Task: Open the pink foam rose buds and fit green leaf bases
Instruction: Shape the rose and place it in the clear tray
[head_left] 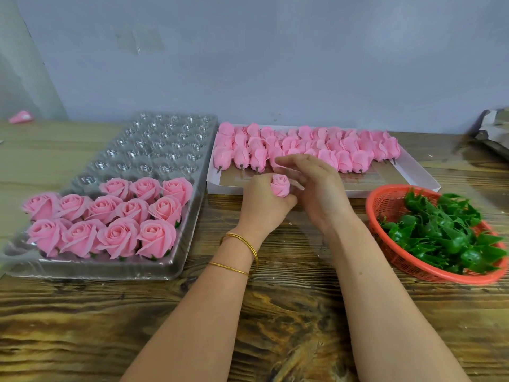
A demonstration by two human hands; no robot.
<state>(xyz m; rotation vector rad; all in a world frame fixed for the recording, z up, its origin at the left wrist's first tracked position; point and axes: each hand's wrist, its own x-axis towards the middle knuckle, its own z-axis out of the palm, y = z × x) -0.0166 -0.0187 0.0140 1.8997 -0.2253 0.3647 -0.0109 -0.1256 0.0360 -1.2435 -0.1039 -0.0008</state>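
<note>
My left hand point(263, 204) grips a closed pink foam rose bud point(280, 185) from below, bud top up, over the table's middle. My right hand point(314, 186) hovers just right of it with fingers spread and relaxed, fingertips near the bud's upper petals; whether they touch is unclear. Behind the hands a white cardboard tray point(413, 176) holds several rows of closed buds point(308, 147) lying on their sides. At the right a red plastic basket point(385, 202) is filled with green leaf bases point(440, 232). At the left a clear plastic cell tray point(165, 150) carries several opened roses point(110, 216).
The wooden table point(289, 299) runs under everything. A pink object point(20, 117) lies at the far left by the wall. Crumpled grey material point(493, 130) sits at the far right edge. The wall stands close behind the trays.
</note>
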